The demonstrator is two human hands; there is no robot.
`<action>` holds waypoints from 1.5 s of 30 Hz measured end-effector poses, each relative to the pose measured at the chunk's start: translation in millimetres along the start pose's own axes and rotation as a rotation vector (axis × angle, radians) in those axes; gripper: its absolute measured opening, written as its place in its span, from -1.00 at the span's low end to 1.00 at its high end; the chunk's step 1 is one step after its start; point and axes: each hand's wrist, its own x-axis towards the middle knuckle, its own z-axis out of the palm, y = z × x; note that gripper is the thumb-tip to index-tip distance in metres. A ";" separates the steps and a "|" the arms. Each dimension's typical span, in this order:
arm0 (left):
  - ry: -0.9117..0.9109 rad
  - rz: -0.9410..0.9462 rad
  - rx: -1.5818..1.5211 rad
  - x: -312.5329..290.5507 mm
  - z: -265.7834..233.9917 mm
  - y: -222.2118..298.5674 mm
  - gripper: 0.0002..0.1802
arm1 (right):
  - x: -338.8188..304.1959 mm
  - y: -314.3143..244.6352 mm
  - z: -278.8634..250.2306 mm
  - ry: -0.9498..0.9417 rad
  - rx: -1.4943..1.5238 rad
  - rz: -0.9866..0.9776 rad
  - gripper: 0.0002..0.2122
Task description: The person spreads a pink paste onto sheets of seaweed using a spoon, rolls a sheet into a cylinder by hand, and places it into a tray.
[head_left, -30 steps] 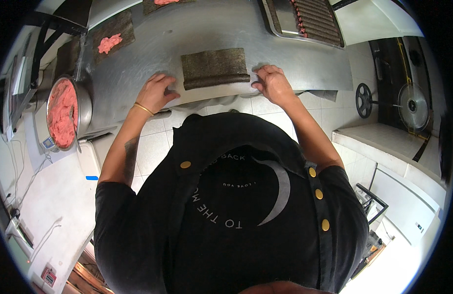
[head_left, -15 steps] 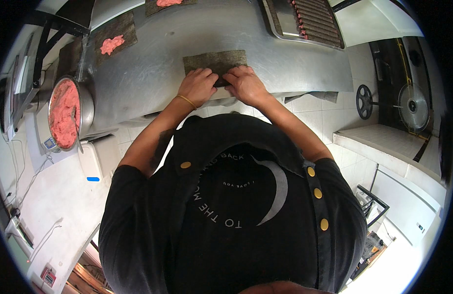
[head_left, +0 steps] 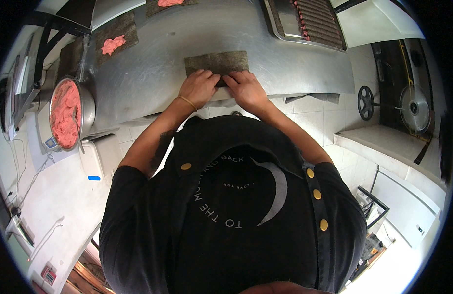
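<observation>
A dark green seaweed sheet lies on the steel table near its front edge. My left hand is closed over the sheet's near left part, fingers curled and thumb under. Beside it, my right hand grips the near right part in the same way, and the two hands' fingertips almost meet at the middle. The sheet's near edge is curled up beneath the fingers, and whatever is inside that fold is hidden. Its far part lies flat.
A metal bowl of pink paste with a utensil stands at left. Another seaweed sheet bears pink paste; more paste sits on a sheet at the far edge. A metal tray at far right holds several seaweed rolls.
Both hands have shifted slightly toward me at the sheet's near edge, the right one a little more. The fingers stay curled on the sheet, and its far part has hardly moved.
</observation>
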 end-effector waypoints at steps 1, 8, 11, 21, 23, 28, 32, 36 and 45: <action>0.018 0.010 -0.004 -1.2 -0.8 1.3 -0.69 | -1.7 1.4 0.2 -0.014 -0.017 0.003 -0.63; 0.029 0.060 0.066 -22.6 -5.1 -4.0 -0.54 | -0.4 9.0 -0.3 -0.090 -0.017 0.001 -0.61; 0.060 0.086 0.072 -23.2 -0.9 -10.3 -0.55 | 1.4 13.2 -0.5 -0.099 -0.003 -0.007 -0.60; -0.196 -0.076 0.009 -4.4 -14.1 -13.3 -0.53 | 13.5 5.0 -1.0 -0.082 -0.077 -0.045 -0.58; -0.233 -0.106 -0.011 -0.3 -20.1 -10.2 -0.53 | 14.1 6.3 1.5 -0.090 -0.085 -0.046 -0.58; -0.061 -0.084 0.062 -4.7 -20.4 6.7 -0.54 | 17.0 6.4 1.4 -0.124 -0.080 -0.009 -0.58; 0.001 -0.042 0.133 -8.9 -12.1 11.1 -0.59 | 18.3 8.7 4.5 -0.145 -0.067 0.005 -0.57; 0.014 -0.044 0.125 -6.9 -5.2 5.2 -0.65 | 16.5 6.5 4.6 -0.064 -0.085 -0.034 -0.55; 0.086 -0.022 0.113 -0.7 -1.0 -1.7 -0.63 | 13.0 2.9 8.9 -0.048 -0.072 -0.023 -0.56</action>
